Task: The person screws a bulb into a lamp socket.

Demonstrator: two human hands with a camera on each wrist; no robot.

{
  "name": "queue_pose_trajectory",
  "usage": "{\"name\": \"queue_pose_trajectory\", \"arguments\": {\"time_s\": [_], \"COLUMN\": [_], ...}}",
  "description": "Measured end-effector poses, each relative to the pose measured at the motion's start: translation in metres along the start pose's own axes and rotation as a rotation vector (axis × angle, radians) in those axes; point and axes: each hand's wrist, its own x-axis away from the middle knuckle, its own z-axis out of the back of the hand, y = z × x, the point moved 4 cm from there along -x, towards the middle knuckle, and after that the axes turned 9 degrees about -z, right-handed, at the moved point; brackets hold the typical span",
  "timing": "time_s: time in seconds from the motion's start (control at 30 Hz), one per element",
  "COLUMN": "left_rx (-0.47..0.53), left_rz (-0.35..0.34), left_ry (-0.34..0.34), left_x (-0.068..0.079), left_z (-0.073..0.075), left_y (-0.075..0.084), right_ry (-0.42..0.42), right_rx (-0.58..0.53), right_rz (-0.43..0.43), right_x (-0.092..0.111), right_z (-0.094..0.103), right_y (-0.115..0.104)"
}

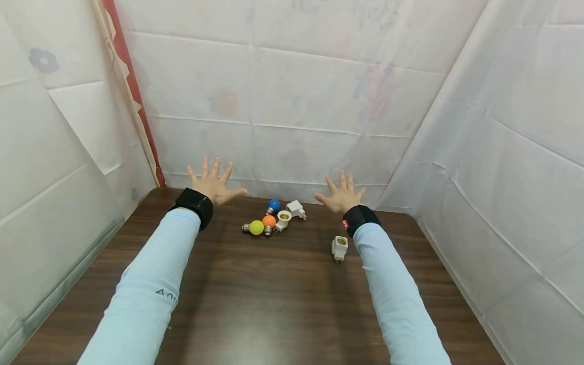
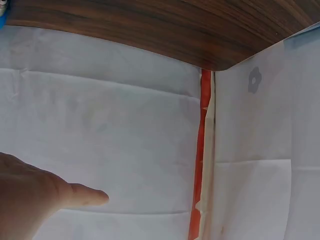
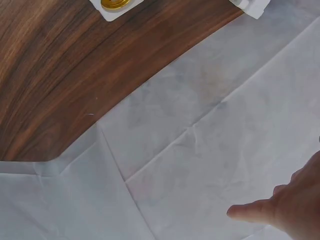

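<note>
Both hands are held out with spread, straight fingers and nothing in them. The left hand [image 1: 214, 186] is over the far left of the table, left of a cluster of small things. In that cluster lie a blue bulb [image 1: 274, 205], an orange bulb [image 1: 268, 221], a yellow-green bulb [image 1: 256, 227], a white plug-in lamp socket [image 1: 284, 218] and another white plug-in piece [image 1: 295, 209]. The right hand [image 1: 341, 196] is to the right of them, beyond a separate white lamp socket [image 1: 339, 247] with a brass-coloured inside and plug pins.
A dark wood-grain table [image 1: 255, 299] lies below. White sheeting [image 1: 296, 101] hangs behind it and on both sides, with a red strip [image 1: 137, 96] at the left back corner. Each wrist wears a black band [image 1: 193, 207].
</note>
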Motion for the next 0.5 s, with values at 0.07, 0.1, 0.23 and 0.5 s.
{"name": "queue_pose_trajectory", "arguments": {"time_s": [0.07, 0.1, 0.23, 0.5], "left_rx": [-0.027, -0.041, -0.092, -0.062], "left_rz": [-0.013, -0.019, -0.045, -0.082], "left_ry": [-0.013, -0.016, -0.005, -0.030], "left_x": [0.002, 0.002, 0.006, 0.025], "left_z": [0.001, 0.002, 0.008, 0.031], "left_y": [-0.002, -0.003, -0.010, -0.008], "right_ry": [-0.005, -0.005, -0.004, 0.016], "right_rx": [0.004, 0.004, 0.022, 0.001], "right_rz": [0.003, 0.004, 0.003, 0.072], "right_x": [0.000, 0.000, -0.001, 0.012], "right_z": [0.001, 0.002, 0.009, 0.025], "right_y": [0.000, 0.000, 0.004, 0.016]}}
